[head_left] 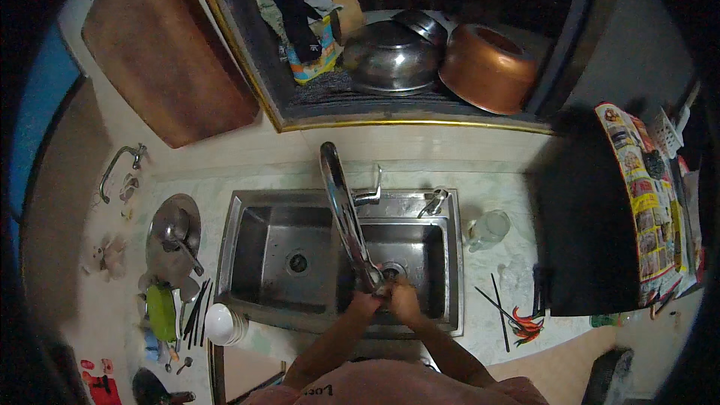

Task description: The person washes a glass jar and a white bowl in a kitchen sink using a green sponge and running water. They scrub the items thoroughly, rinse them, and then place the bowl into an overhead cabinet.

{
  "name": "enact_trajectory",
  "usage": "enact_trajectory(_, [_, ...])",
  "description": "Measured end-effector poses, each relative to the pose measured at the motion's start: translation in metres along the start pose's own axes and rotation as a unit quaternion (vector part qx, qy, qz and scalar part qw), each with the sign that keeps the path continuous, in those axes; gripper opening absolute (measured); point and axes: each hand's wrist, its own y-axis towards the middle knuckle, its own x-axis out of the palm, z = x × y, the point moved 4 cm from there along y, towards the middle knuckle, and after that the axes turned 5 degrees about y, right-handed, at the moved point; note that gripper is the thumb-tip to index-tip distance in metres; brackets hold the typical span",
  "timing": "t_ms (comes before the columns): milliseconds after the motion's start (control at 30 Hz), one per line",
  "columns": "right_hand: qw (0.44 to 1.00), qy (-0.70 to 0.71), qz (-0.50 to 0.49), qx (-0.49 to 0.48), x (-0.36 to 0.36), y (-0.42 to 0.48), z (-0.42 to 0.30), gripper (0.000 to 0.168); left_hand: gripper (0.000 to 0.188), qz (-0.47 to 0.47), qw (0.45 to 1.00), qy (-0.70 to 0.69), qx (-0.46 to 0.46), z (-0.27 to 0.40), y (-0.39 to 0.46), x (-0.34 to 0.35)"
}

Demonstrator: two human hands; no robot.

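Both of my hands meet under the spout of the chrome faucet (pixel 346 225), over the right basin (pixel 427 247) of a double stainless steel sink. My left hand (pixel 367 299) is partly covered by the spout's end. Close beside it, my right hand (pixel 403 298) has bent fingers near the spout tip. Whether either hand holds something small is too blurred to tell. The left basin (pixel 304 236) shows a round drain. A faucet lever (pixel 378 185) stands behind the spout, and a small chrome dispenser (pixel 434 202) is at the sink's back right corner.
Right of the sink are a glass jug (pixel 492 226), red chili peppers (pixel 527 326) and chopsticks (pixel 499 309). To the left lie stacked white bowls (pixel 220 323), a green-handled cleaver or similar tool (pixel 161 312) and a ladle (pixel 183 247). Metal bowls (pixel 394 59) and a copper-coloured pot (pixel 489 76) stand on the sill.
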Motion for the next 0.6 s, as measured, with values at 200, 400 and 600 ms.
enact_trajectory(200, [0.884,0.424,-0.019,0.193,0.026,-0.005,0.035,0.013,0.031,-0.029,0.935,0.344,0.084,0.02,-0.011,0.024])
enact_trajectory(400, [0.564,0.74,0.068,0.359,0.027,0.056,0.072,0.012,0.034,-0.081,0.673,0.735,0.01,0.021,-0.021,0.003])
enact_trajectory(600, [0.774,0.541,0.112,0.308,0.024,0.152,0.09,0.025,0.035,-0.107,0.587,0.801,-0.054,0.011,-0.032,-0.018])
